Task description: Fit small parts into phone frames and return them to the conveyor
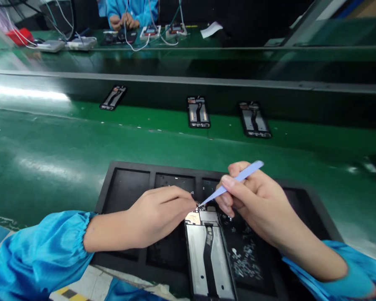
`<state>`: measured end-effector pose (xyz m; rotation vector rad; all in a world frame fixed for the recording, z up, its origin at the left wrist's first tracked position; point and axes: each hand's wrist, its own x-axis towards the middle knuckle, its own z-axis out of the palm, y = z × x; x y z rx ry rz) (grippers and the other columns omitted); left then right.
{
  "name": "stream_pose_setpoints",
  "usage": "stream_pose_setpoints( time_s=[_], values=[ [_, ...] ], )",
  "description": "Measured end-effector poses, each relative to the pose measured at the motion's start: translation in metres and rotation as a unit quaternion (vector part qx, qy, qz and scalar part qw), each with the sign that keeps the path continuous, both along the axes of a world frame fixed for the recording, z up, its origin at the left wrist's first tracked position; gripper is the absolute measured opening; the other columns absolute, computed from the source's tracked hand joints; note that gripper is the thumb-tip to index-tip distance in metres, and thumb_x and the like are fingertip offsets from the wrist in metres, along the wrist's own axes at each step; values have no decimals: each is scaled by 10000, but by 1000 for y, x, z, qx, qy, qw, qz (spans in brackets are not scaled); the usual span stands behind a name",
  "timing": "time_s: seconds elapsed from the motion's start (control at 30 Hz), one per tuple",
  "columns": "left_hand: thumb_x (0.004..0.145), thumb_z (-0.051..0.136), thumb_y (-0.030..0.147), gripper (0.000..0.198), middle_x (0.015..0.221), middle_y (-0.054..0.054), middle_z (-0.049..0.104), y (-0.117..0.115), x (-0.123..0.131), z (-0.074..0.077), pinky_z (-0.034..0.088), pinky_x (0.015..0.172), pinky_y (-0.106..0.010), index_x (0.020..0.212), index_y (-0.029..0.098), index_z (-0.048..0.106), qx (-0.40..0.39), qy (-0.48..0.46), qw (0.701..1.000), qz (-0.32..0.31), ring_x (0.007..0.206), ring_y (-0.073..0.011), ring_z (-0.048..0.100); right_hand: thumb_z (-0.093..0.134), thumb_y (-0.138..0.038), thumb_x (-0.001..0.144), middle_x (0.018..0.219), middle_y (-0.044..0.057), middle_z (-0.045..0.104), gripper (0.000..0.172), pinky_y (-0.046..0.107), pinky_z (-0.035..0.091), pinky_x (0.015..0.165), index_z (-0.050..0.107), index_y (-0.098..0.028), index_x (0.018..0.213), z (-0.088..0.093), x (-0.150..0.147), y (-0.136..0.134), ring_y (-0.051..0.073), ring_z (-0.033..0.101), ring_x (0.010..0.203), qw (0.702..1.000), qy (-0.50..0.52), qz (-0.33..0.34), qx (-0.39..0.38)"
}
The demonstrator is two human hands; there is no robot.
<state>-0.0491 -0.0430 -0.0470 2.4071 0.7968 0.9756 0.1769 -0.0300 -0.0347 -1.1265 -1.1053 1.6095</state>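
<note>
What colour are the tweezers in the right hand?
The tweezers are pale blue, shown best in the head view.

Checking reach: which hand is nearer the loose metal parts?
Right hand, just past the loose metal parts; left hand is farther, beyond the phone frame.
</note>
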Motion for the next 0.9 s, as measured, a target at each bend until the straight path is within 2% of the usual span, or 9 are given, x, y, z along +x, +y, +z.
stream_pose_setpoints(
  time_s=[0.1,0.3,0.47,0.57,0.7,0.9],
  values=[
    [1012,573,191,127,990,-51,724,-2,1,-3,612,824,-231,1116,145,629,5,-6,999,37,907,-135,711,715,-442,903,544,-77,572,347,226,430,424,427,-249,898,-4,-3,-1,115,531,454,1000,4,7,-12],
    [990,589,119,80,957,-68,748,4,-1,-2,621,787,-229,1038,110,653,81,-12,997,6,851,-134,729,714,-465,900,542,-73,586,360,223,428,427,428,-245,888,-6,-4,0,115,539,466,999,26,9,-31],
    [1000,589,158,88,897,-41,751,5,1,1,624,767,-211,1043,123,657,75,4,997,27,815,-127,737,706,-469,903,545,-73,586,351,240,464,442,432,-250,884,-8,-3,-1,121,549,464,1000,18,-15,-3],
    [986,622,166,107,927,-37,753,4,2,0,626,787,-213,1081,134,658,90,2,995,47,849,-127,742,706,-483,898,539,-71,588,361,241,467,435,430,-250,888,-8,-4,-1,125,550,461,1000,12,-9,-2],
    [962,636,104,113,992,-52,757,4,0,-5,631,791,-229,1063,135,673,122,-5,992,22,877,-131,744,713,-476,891,545,-65,595,360,245,468,429,433,-249,890,-9,-4,0,134,562,470,1000,9,-2,-20],
    [969,661,154,82,916,-27,765,1,0,-4,618,835,-188,1031,104,678,105,0,993,57,860,-109,747,715,-454,900,558,-72,598,344,246,496,450,435,-256,863,-8,0,-1,125,563,467,998,19,-50,27]
  ],
)
